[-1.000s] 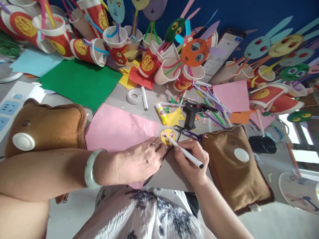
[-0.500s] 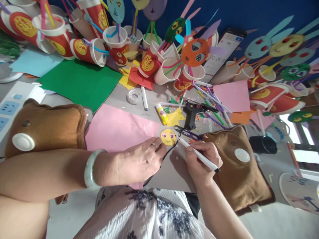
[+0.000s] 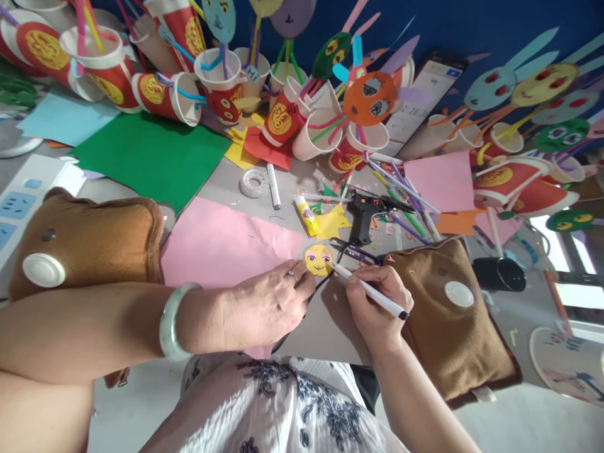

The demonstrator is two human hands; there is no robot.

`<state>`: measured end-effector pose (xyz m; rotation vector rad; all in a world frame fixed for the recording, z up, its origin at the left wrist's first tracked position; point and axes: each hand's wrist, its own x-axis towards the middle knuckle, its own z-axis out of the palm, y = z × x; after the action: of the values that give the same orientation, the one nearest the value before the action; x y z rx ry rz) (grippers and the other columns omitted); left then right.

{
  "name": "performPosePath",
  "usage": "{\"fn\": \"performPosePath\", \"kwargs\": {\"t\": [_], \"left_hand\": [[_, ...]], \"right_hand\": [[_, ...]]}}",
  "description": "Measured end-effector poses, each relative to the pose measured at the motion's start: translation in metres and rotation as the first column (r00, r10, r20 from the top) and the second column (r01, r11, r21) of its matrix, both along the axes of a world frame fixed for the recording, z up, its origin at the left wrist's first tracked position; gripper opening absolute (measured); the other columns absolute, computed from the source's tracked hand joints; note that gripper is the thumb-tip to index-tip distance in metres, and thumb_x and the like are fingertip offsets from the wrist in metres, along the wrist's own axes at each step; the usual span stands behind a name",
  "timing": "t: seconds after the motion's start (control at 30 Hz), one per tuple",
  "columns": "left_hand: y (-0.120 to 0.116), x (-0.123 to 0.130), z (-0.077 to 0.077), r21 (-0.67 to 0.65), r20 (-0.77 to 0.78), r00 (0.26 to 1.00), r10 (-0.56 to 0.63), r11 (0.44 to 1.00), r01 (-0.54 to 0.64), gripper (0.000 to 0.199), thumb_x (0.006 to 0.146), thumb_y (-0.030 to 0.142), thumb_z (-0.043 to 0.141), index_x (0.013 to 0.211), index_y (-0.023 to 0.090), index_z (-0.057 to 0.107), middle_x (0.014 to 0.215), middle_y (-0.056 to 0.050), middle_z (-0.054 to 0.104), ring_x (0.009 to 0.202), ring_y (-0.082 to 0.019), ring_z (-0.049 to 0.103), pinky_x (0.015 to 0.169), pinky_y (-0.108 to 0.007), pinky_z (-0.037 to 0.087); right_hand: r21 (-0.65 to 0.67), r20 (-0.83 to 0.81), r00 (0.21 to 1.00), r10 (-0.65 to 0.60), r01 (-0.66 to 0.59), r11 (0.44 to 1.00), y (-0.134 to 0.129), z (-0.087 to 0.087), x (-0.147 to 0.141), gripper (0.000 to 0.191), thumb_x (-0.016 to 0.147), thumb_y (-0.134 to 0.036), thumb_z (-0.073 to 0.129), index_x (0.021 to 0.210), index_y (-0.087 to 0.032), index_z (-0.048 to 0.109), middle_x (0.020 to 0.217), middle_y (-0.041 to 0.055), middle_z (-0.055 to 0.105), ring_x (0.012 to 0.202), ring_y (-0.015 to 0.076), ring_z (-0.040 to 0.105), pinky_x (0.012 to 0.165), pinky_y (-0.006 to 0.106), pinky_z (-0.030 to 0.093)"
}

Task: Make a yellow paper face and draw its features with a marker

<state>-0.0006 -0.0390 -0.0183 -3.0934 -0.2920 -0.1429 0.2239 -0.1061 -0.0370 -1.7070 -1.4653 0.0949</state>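
Note:
My left hand (image 3: 264,305), with a ring and a pale bangle, pinches the lower left edge of a small round yellow paper face (image 3: 318,259). Eyes, hair strokes, pink above the eyes and a smile are drawn on the face. In my right hand (image 3: 380,305) is a white marker pen (image 3: 377,296), gripped like a pencil, its tip at the right edge of the face. Beneath my left hand lies a sheet of pink paper (image 3: 221,242). A black cord passes below the face, partly hidden by my left hand.
Behind the face are a black glue gun (image 3: 362,217), a yellow glue stick (image 3: 307,216), another marker (image 3: 274,186) and a tape roll (image 3: 254,183). Brown plush pouches (image 3: 89,245) flank my arms. Paper cups (image 3: 318,135) with straw figures line the back; green paper (image 3: 155,154) lies left.
My right hand and the marker have shifted slightly left, and the pen's rear end has swung left and up a little. My left hand and the paper face stay in place.

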Motion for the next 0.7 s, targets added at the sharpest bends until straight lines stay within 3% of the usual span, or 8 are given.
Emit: {"fn": "performPosePath", "kwargs": {"t": [0.13, 0.7], "left_hand": [[0.0007, 0.0012, 0.0018, 0.034, -0.053, 0.996, -0.067, 0.997, 0.069, 0.039, 0.085, 0.036, 0.064, 0.116, 0.013, 0.071, 0.127, -0.016, 0.064, 0.131, -0.034, 0.055, 0.115, -0.049, 0.040], [0.0004, 0.0014, -0.0015, 0.044, -0.021, 0.998, -0.062, 0.997, 0.063, 0.036, 0.083, 0.034, 0.066, 0.113, 0.015, 0.072, 0.128, -0.017, 0.064, 0.125, -0.033, 0.058, 0.115, -0.049, 0.040]], "right_hand": [[-0.011, -0.001, 1.000, -0.027, 0.027, 1.000, 0.0004, -0.0012, -0.0001, 0.011, 0.075, -0.017, 0.066, 0.071, -0.025, 0.059, 0.061, -0.0045, 0.070, 0.048, 0.0140, 0.064, 0.049, 0.024, 0.051], [-0.022, -0.023, 1.000, -0.008, 0.007, 1.000, 0.0012, 0.0010, -0.0038, 0.013, 0.074, -0.014, 0.064, 0.071, -0.025, 0.057, 0.056, -0.0064, 0.067, 0.047, 0.0132, 0.064, 0.049, 0.022, 0.051]]}}
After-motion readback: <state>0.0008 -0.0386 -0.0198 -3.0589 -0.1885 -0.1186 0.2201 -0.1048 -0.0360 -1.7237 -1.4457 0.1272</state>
